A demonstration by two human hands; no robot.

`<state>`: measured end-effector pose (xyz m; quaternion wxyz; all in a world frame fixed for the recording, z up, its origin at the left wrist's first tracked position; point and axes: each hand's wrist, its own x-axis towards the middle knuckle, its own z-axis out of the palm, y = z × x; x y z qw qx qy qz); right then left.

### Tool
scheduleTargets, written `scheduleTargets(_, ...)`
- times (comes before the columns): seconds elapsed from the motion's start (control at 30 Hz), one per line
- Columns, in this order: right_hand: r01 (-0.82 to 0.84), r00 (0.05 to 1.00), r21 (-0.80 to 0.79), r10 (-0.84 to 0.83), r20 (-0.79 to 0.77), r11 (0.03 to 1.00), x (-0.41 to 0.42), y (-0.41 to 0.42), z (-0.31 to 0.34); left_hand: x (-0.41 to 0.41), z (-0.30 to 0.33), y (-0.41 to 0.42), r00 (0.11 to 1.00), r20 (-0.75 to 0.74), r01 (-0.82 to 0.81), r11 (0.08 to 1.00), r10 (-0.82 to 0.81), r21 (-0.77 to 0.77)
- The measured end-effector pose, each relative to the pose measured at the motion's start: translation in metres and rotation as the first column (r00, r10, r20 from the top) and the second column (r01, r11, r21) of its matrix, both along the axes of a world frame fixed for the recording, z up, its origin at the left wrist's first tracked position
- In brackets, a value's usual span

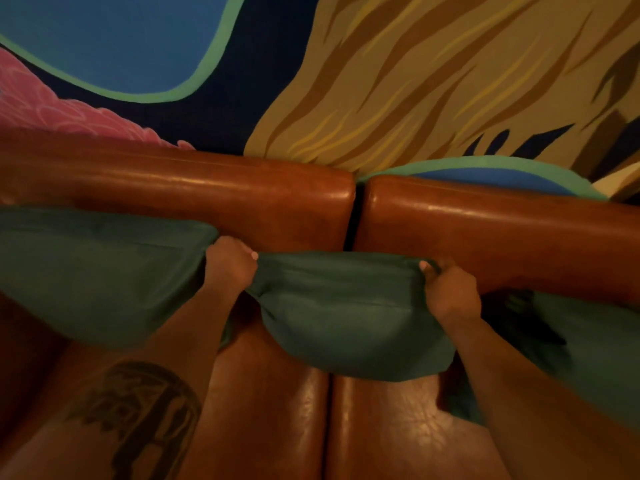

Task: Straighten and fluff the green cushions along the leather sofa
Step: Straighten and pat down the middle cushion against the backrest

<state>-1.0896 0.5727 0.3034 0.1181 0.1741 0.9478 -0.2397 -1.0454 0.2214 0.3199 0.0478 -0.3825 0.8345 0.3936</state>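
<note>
Against the sofa (263,206) back, our left hand (229,265) and right hand (450,289) clench the middle cushion's (346,317) top corners; yanking unevenly could leave it crooked.

Painted wall mural (221,109) across the top from nine to three o'clock, blue green-edged shape (114,36) at eleven, pink scalloped patch (38,102) at ten, tan brown-streaked swath (433,74) at one

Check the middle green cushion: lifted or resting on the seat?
Lifted. Left hand and right hand pinch the middle cushion's top corners; it sags between them.
</note>
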Motion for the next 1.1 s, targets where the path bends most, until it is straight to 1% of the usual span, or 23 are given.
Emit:
scheduleTargets(0.07, 0.010, 1.000, -0.015, -0.010, -0.016, 1.000, -0.002, 0.003, 0.001, -0.006, 0.011, 0.004, 0.998, -0.040, 0.045, 0.996, -0.048, -0.076)
scheduleTargets(0.1, 0.033, 0.999, -0.027, -0.034, -0.013, 0.999, -0.002, 0.006, 0.001, -0.007, 0.012, 0.005, 0.997, -0.029, 0.062, 0.995, -0.065, -0.076)
scheduleTargets(0.17, 0.079, 0.997, -0.048, -0.079, 0.009, 0.996, -0.002, 0.012, -0.001, -0.005, 0.011, 0.005, 0.989, 0.074, 0.134, 0.990, -0.131, -0.042)
scheduleTargets(0.2, 0.089, 0.996, -0.056, -0.088, 0.020, 0.995, 0.000, 0.014, -0.003, -0.001, 0.012, 0.003, 0.984, 0.128, 0.117, 0.991, -0.124, 0.061)
scheduleTargets(0.23, 0.089, 0.996, -0.062, -0.088, 0.024, 0.994, 0.001, 0.015, -0.004, 0.004, 0.011, 0.002, 0.976, 0.195, 0.055, 0.972, -0.101, 0.230)
scheduleTargets(0.27, 0.086, 0.996, -0.068, -0.085, 0.022, 0.994, 0.002, 0.014, -0.005, 0.009, 0.010, 0.001, 0.962, 0.249, 0.013, 0.930, -0.112, 0.368)
scheduleTargets(0.3, 0.085, 0.996, -0.073, -0.084, 0.020, 0.994, 0.003, 0.013, -0.004, 0.013, 0.009, 0.000, 0.960, 0.247, 0.012, 0.900, -0.132, 0.437)
scheduleTargets(0.33, 0.092, 0.996, -0.079, -0.091, 0.025, 0.993, 0.003, 0.011, -0.004, 0.014, 0.005, -0.003, 0.966, 0.212, 0.040, 0.901, -0.145, 0.432)
scheduleTargets(0.37, 0.096, 0.995, -0.083, -0.094, 0.032, 0.992, 0.003, 0.010, -0.003, 0.014, 0.003, -0.006, 0.973, 0.162, 0.096, 0.923, -0.166, 0.373)
scheduleTargets(0.43, 0.101, 0.995, -0.088, -0.099, 0.029, 0.991, 0.003, 0.010, 0.000, 0.011, 0.000, -0.012, 0.971, 0.095, 0.199, 0.963, -0.218, 0.180)
scheduleTargets(0.47, 0.111, 0.994, -0.085, -0.109, 0.027, 0.990, 0.002, 0.010, 0.002, 0.010, 0.001, -0.013, 0.967, 0.078, 0.233, 0.968, -0.241, 0.096)
scheduleTargets(0.57, 0.125, 0.989, -0.116, -0.115, 0.091, 0.985, 0.004, 0.013, 0.008, 0.009, 0.002, -0.008, 0.939, 0.150, 0.325, 0.941, -0.309, -0.095)
scheduleTargets(0.6, 0.178, 0.976, -0.141, -0.157, 0.149, 0.974, 0.004, 0.014, 0.009, 0.009, 0.000, -0.005, 0.932, 0.168, 0.347, 0.924, -0.321, -0.161)
scheduleTargets(0.63, 0.274, 0.946, -0.194, -0.228, 0.229, 0.942, 0.005, 0.017, 0.010, 0.009, 0.001, -0.002, 0.935, 0.158, 0.346, 0.914, -0.318, -0.211)
scheduleTargets(0.67, 0.389, 0.899, -0.250, -0.306, 0.315, 0.887, 0.005, 0.019, 0.010, 0.008, -0.002, -0.002, 0.943, 0.142, 0.326, 0.918, -0.300, -0.227)
scheduleTargets(0.7, 0.473, 0.856, -0.305, -0.350, 0.380, 0.827, 0.007, 0.022, 0.010, 0.007, -0.003, -0.002, 0.953, 0.130, 0.298, 0.929, -0.275, -0.218)
scheduleTargets(0.73, 0.521, 0.827, -0.358, -0.353, 0.438, 0.775, 0.010, 0.024, 0.013, 0.006, -0.005, -0.002, 0.958, 0.132, 0.277, 0.940, -0.254, -0.199)
scheduleTargets(0.8, 0.530, 0.813, -0.433, -0.292, 0.504, 0.729, 0.014, 0.024, 0.022, 0.006, -0.006, -0.001, 0.962, 0.157, 0.248, 0.955, -0.223, -0.162)
scheduleTargets(0.87, 0.508, 0.825, -0.496, -0.232, 0.515, 0.704, 0.013, 0.025, 0.027, 0.006, -0.006, 0.001, 0.968, 0.164, 0.212, 0.967, -0.189, -0.139)
scheduleTargets(1.0, 0.532, 0.815, -0.563, -0.203, 0.543, 0.632, 0.005, 0.031, 0.037, 0.005, -0.013, 0.004, 0.988, 0.124, 0.088, 0.996, -0.090, 0.016)
scheduleTargets(1.03, 0.546, 0.808, -0.577, -0.198, 0.555, 0.608, 0.002, 0.037, 0.036, 0.005, -0.014, 0.006, 0.989, 0.123, 0.071, 0.996, -0.076, 0.048)
scheduleTargets(1.1, 0.581, 0.792, -0.617, -0.192, 0.580, 0.531, 0.001, 0.046, 0.037, 0.003, -0.017, 0.011, 0.990, 0.118, 0.063, 0.993, -0.074, 0.097)
